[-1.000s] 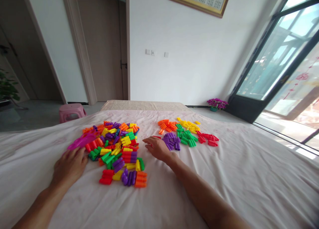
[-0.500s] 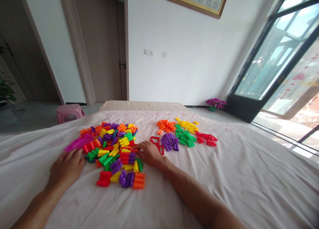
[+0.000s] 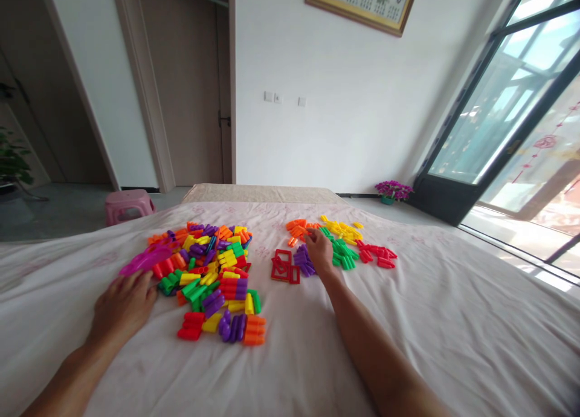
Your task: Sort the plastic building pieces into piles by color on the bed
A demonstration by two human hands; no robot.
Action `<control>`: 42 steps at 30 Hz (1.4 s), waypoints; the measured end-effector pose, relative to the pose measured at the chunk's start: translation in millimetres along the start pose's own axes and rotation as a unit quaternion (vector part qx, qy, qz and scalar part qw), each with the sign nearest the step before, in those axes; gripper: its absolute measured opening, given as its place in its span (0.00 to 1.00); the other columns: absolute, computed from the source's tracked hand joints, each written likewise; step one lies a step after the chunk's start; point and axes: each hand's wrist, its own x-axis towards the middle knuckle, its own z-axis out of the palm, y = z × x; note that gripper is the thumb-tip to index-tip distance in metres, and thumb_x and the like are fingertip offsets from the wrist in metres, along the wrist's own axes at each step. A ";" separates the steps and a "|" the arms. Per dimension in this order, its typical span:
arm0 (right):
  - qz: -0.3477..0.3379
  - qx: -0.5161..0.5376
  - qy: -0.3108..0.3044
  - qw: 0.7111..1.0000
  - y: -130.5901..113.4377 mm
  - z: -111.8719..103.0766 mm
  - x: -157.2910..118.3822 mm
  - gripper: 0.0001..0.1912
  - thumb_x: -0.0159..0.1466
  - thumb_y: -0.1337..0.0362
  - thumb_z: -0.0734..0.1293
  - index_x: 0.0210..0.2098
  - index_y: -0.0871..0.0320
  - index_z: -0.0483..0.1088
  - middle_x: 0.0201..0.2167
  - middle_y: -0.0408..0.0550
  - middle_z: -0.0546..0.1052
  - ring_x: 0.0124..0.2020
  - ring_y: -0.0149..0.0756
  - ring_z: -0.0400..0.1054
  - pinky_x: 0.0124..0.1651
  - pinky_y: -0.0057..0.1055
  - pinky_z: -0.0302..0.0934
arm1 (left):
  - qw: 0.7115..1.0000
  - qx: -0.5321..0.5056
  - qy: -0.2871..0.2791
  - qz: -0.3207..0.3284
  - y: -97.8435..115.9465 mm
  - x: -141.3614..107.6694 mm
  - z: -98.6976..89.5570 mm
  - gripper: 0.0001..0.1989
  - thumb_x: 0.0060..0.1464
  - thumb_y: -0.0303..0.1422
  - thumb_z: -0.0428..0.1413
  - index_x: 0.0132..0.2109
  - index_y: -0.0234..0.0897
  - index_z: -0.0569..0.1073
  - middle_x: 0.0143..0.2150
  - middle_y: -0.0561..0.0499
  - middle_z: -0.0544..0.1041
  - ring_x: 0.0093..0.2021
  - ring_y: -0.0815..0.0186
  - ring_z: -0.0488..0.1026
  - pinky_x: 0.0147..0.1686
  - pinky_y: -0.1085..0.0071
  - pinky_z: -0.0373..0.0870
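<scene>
A mixed heap of plastic building blocks [image 3: 208,272] in red, yellow, green, purple and orange lies on the left of the cloth. My left hand [image 3: 124,299] rests at its near left edge, fingers stretched towards a bright pink plastic piece [image 3: 147,258]. To the right, my right hand [image 3: 319,249] reaches over the single-colour groups with its fingers pinched together. Whatever they may hold is hidden. Around it are the orange blocks [image 3: 296,228], the purple blocks [image 3: 302,261] and the green blocks [image 3: 344,255]. Red square frames [image 3: 281,267] lie left of the purple group.
Yellow blocks [image 3: 343,231] and red blocks [image 3: 377,254] form further groups at the right. A wrinkled pale cloth [image 3: 408,320] covers the surface. Beyond it stand a pink stool [image 3: 130,206] and a pot of purple flowers [image 3: 393,190].
My right hand has moved from the right edge of the mixed heap, right and away from me, to the sorted groups. The red frames are now uncovered. My left hand has stayed nearly still.
</scene>
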 end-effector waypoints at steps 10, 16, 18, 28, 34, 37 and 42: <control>-0.051 0.125 -0.054 0.989 4.5 16.6 -6.2 0.15 0.64 0.65 0.65 0.48 0.59 0.78 0.45 0.52 0.84 0.45 0.39 0.79 0.52 0.35 0.70 | 0.998 0.066 0.005 0.011 5.6 -1.8 -6.7 0.29 0.64 0.40 0.42 0.61 0.28 0.75 0.62 0.33 0.76 0.62 0.45 0.70 0.63 0.49 0.64; -0.133 0.165 -0.282 0.936 -24.5 27.5 -34.3 0.13 0.63 0.64 0.69 0.46 0.60 0.80 0.36 0.48 0.84 0.36 0.37 0.78 0.40 0.30 0.70 | 0.998 0.059 0.010 0.011 7.1 -2.3 -8.6 0.30 0.64 0.39 0.41 0.62 0.27 0.73 0.62 0.33 0.76 0.62 0.45 0.70 0.64 0.49 0.63; -0.137 0.154 -0.375 0.904 -34.8 25.4 -44.0 0.14 0.62 0.63 0.71 0.46 0.60 0.81 0.34 0.47 0.83 0.34 0.36 0.76 0.37 0.28 0.68 | 0.998 0.062 0.010 0.014 7.6 -2.2 -9.5 0.29 0.64 0.39 0.42 0.62 0.28 0.74 0.62 0.33 0.76 0.62 0.46 0.70 0.64 0.50 0.63; -0.321 -0.042 -0.529 0.784 -78.5 3.5 -72.9 0.28 0.55 0.59 0.80 0.55 0.53 0.79 0.41 0.43 0.80 0.37 0.32 0.72 0.36 0.21 0.60 | 0.997 0.083 0.002 -0.003 9.6 -2.7 -11.0 0.27 0.64 0.39 0.43 0.61 0.32 0.74 0.63 0.37 0.76 0.63 0.47 0.70 0.64 0.52 0.64; -0.339 -0.069 -0.504 0.792 -75.5 7.7 -78.7 0.24 0.55 0.64 0.79 0.52 0.56 0.79 0.40 0.44 0.79 0.36 0.31 0.70 0.34 0.22 0.58 | 0.997 0.075 0.000 0.003 7.3 -1.6 -9.2 0.29 0.64 0.39 0.42 0.63 0.30 0.74 0.63 0.36 0.76 0.63 0.46 0.70 0.64 0.51 0.64; -0.331 -0.081 -0.490 0.802 -72.2 10.6 -78.1 0.23 0.55 0.61 0.80 0.50 0.57 0.79 0.41 0.45 0.79 0.36 0.31 0.69 0.34 0.23 0.57 | 0.997 0.079 0.002 0.006 7.4 -1.4 -9.1 0.30 0.65 0.39 0.40 0.63 0.27 0.73 0.63 0.35 0.76 0.62 0.45 0.70 0.65 0.50 0.63; -0.292 -0.098 -0.498 0.811 -76.2 6.8 -78.4 0.18 0.56 0.57 0.80 0.43 0.57 0.80 0.34 0.41 0.78 0.32 0.29 0.69 0.30 0.23 0.52 | 0.997 0.072 0.002 0.008 8.0 -1.8 -9.5 0.29 0.64 0.39 0.42 0.62 0.27 0.74 0.63 0.33 0.76 0.63 0.44 0.70 0.64 0.49 0.64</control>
